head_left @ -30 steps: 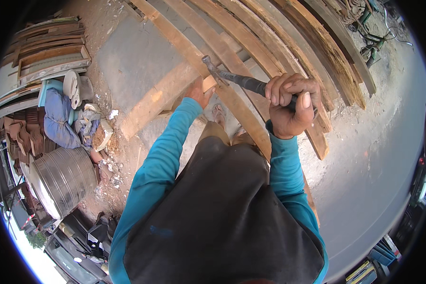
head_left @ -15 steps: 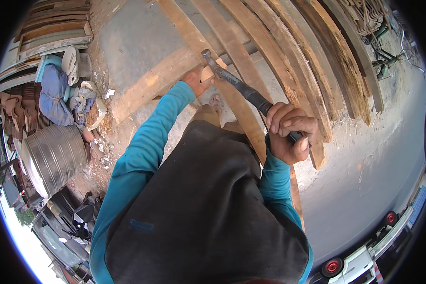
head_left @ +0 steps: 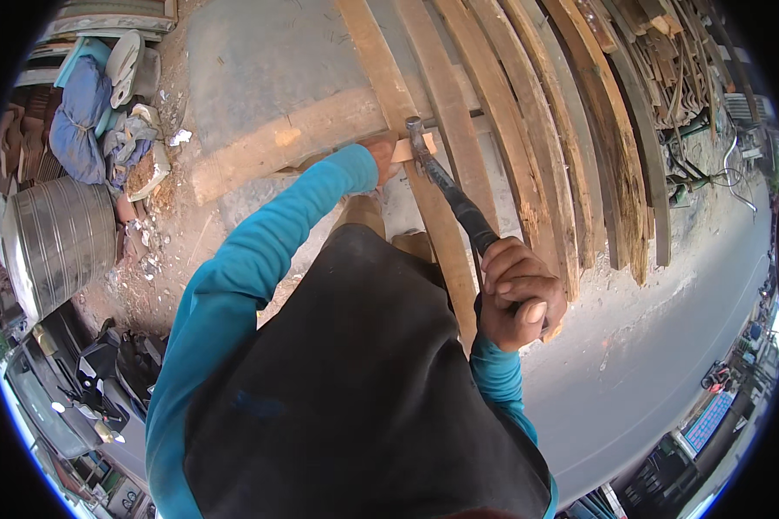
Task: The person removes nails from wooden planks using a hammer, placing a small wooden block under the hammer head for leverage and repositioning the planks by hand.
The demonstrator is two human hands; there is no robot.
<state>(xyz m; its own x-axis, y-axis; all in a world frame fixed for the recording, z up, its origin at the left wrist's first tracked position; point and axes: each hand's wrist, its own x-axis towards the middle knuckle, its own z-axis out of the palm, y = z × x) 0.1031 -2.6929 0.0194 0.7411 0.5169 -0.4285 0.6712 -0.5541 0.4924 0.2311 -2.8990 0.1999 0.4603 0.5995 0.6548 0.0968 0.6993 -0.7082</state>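
Note:
My right hand [head_left: 521,292] is wrapped around the dark grip of a hammer [head_left: 467,208]. Its metal head is at a small light-coloured piece of wood [head_left: 402,151]; whether they touch I cannot tell. The other end of that piece is in my left hand [head_left: 381,157], whose fingers are closed and partly hidden by the blue sleeve. Beneath the hammer head and the piece runs a long wooden plank [head_left: 437,221], slanting toward my legs. A second plank [head_left: 454,112] passes just right of it, under the hammer.
A thick timber beam [head_left: 260,143] lies crosswise under the planks. More long boards [head_left: 537,130] lie side by side to the right. On the left are a ribbed metal drum [head_left: 65,233], a blue tied bundle [head_left: 80,121] and rubble. A parked vehicle [head_left: 48,398] shows at lower left.
My right hand has come down and slightly left, and the hammer head has dropped onto or close over the small wood piece. The whole view has turned somewhat.

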